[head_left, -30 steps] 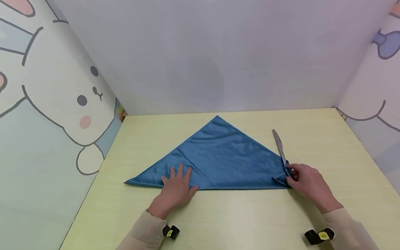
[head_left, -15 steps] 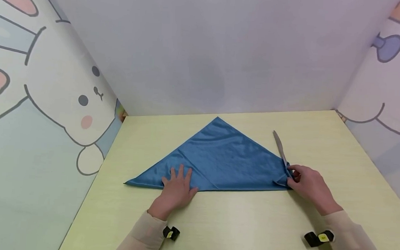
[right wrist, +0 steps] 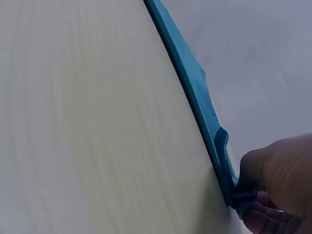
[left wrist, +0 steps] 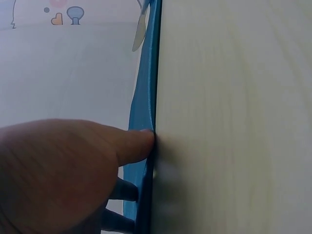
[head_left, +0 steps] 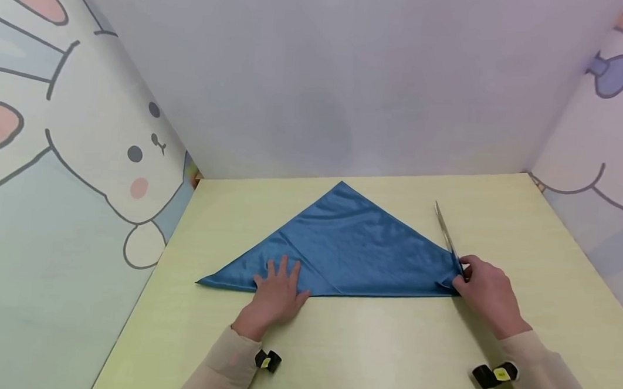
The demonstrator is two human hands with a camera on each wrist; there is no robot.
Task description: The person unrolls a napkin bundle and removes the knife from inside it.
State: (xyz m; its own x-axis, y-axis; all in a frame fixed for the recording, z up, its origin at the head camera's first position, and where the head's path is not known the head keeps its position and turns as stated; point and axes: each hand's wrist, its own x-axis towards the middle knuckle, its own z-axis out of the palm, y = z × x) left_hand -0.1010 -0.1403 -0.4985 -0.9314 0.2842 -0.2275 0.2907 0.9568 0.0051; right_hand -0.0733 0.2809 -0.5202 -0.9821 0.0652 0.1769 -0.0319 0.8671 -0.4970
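A blue satin cloth [head_left: 356, 244], folded into a triangle, lies on the table with its long edge towards me. My left hand [head_left: 276, 298] rests on that edge left of the middle, fingers spread straight. At the right corner my right hand [head_left: 488, 295] pinches the cloth together with a table knife [head_left: 444, 227]. The knife's blade sticks out past the cloth towards the back; its handle is hidden by cloth and fingers. In the right wrist view, a turned-up cloth flap [right wrist: 222, 141] stands beside the right hand [right wrist: 287, 175].
The pale wooden table [head_left: 377, 345] ends at a plain wall [head_left: 317, 89] behind. Side panels with cartoon animals, such as the rabbit [head_left: 108, 131], border it left and right. A small black device [head_left: 494, 374] is strapped at each wrist.
My right hand has moved slightly to the right, turning the knife so its blade now looks narrower. The cloth's right corner has shifted with it. My left hand stays on the cloth.
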